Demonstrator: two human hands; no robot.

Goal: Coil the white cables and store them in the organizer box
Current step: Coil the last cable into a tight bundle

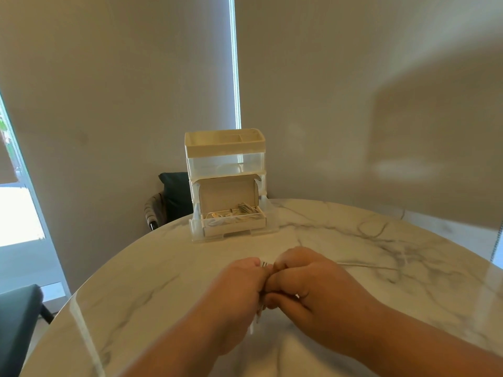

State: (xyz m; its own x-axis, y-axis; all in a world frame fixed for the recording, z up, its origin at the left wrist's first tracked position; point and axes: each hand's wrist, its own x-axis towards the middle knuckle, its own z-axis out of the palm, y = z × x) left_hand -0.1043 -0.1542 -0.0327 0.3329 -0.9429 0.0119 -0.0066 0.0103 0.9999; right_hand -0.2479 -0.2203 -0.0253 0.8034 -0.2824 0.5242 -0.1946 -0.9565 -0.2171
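Note:
My left hand [236,292] and my right hand [307,281] meet over the middle of the marble table, both curled round a bunch of white cable [264,264] whose loops peek out between the fists. A loose stretch of the same cable [364,266] trails to the right across the tabletop, and a short end hangs below my hands [254,322]. At the far edge stands the cream and clear organizer box [226,164]. Its bottom drawer [234,223] is pulled open and holds several coiled white cables [217,219].
The round marble table [152,270] fills the lower view. A dark chair with a cushion [171,197] stands behind the organizer, and another dark seat [16,322] sits at the lower left. Closed blinds cover the wall behind.

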